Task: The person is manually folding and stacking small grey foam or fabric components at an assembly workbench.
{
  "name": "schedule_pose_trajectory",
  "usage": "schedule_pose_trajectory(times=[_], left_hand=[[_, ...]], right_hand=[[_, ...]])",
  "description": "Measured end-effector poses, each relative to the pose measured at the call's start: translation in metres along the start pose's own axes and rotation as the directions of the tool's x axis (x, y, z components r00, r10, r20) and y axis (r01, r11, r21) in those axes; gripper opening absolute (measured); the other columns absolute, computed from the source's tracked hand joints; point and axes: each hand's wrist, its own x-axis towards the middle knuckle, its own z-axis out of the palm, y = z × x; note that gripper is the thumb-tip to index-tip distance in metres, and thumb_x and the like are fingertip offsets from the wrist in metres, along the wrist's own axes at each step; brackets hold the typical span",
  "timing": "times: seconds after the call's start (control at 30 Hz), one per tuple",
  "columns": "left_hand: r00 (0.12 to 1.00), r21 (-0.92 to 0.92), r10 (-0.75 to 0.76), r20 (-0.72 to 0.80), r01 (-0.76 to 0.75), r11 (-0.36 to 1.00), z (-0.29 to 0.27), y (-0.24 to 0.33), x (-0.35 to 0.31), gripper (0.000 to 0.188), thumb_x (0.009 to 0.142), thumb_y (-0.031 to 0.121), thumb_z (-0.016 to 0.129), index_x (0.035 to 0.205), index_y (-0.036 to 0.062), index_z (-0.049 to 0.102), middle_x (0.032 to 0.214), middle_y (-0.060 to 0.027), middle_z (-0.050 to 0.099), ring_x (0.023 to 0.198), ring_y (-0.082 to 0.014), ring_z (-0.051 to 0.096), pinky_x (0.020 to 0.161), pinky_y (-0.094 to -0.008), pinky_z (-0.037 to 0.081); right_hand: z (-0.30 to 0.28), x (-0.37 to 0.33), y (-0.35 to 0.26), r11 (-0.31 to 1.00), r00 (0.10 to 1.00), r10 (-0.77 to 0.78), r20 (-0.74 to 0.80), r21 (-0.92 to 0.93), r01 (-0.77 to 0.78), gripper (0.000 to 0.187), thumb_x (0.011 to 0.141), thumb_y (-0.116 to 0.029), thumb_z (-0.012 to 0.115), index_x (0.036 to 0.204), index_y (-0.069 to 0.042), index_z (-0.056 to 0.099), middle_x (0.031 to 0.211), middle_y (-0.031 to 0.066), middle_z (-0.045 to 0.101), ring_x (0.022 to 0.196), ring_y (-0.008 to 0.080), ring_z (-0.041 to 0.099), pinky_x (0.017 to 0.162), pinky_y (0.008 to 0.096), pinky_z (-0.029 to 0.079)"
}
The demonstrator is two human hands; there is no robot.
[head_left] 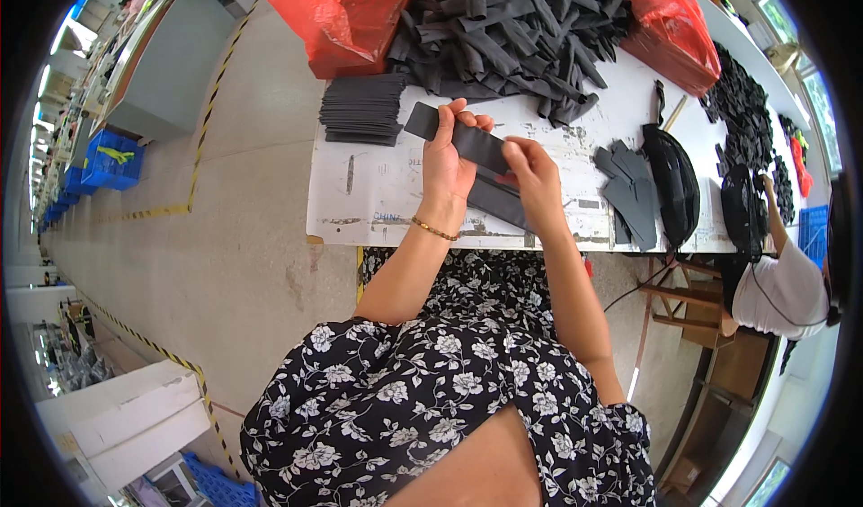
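Observation:
A flat, dark grey fabric strip (482, 146) slants across the space above the table's near edge. My left hand (446, 165) grips its left part, with the thumb on top and the fingers curled behind. At the other end of the strip, my right hand (539, 183) pinches it between thumb and fingers. Beneath my hands another dark strip (500, 203) lies on the white table (360, 179), partly hidden by my right hand and forearm. A neat stack of similar strips (362, 108) sits to the left of my hands. Beyond them spreads a loose heap of dark strips (508, 35).
Red plastic bags (346, 13) (670, 40) flank the heap. Flat grey pieces (631, 192) and a black pouch (676, 192) lie to the right. Farther right sits a co-worker (780, 291) near a wooden stool (688, 305). Blue crates (112, 159) stand across the aisle at left.

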Motion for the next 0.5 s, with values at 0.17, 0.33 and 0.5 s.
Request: schedule_pose_trajectory(times=[0.17, 0.33, 0.5], left_hand=[[0.998, 0.063, 0.037, -0.051, -0.034, 0.997, -0.027, -0.003, -0.001, 0.028, 0.097, 0.026, 0.055, 0.105, -0.0009, 0.058, 0.085, -0.008, 0.062, 0.097, -0.0306, 0.063, 0.101, -0.0436, 0.045], [0.975, 0.079, -0.038, -0.221, 0.057, 0.995, -0.056, -0.004, 0.007, 0.028, 0.096, 0.021, 0.058, 0.112, -0.0026, 0.057, 0.095, -0.0119, 0.064, 0.096, -0.0285, 0.064, 0.095, -0.04, 0.049], [0.893, 0.7, 0.422, -0.158, -0.201, 0.685, -0.071, 0.038, 0.073, 0.019, 0.093, 0.011, 0.058, 0.108, -0.0006, 0.064, 0.092, -0.01, 0.068, 0.081, -0.0194, 0.066, 0.071, -0.0314, 0.053]], right_hand=[[-0.002, -0.003, 0.015, 0.992, 0.996, -0.077, -0.034, -0.1, 0.073, 0.021, 0.09, -0.017, 0.066, 0.091, 0.004, 0.067, 0.075, 0.0023, 0.063, 0.067, 0.0082, 0.055, 0.06, 0.0231, 0.047], [-0.05, -0.005, 0.041, 0.981, 0.991, -0.009, -0.134, -0.193, -0.017, 0.018, 0.087, -0.015, 0.068, 0.086, 0.002, 0.069, 0.069, 0.0012, 0.062, 0.062, 0.0072, 0.054, 0.056, 0.022, 0.042], [-0.087, 0.0, 0.053, 0.682, 0.977, -0.169, -0.129, -0.731, 0.022, 0.021, 0.085, -0.023, 0.069, 0.09, -0.002, 0.069, 0.072, 0.0096, 0.064, 0.065, 0.0233, 0.059, 0.062, 0.0351, 0.047]])
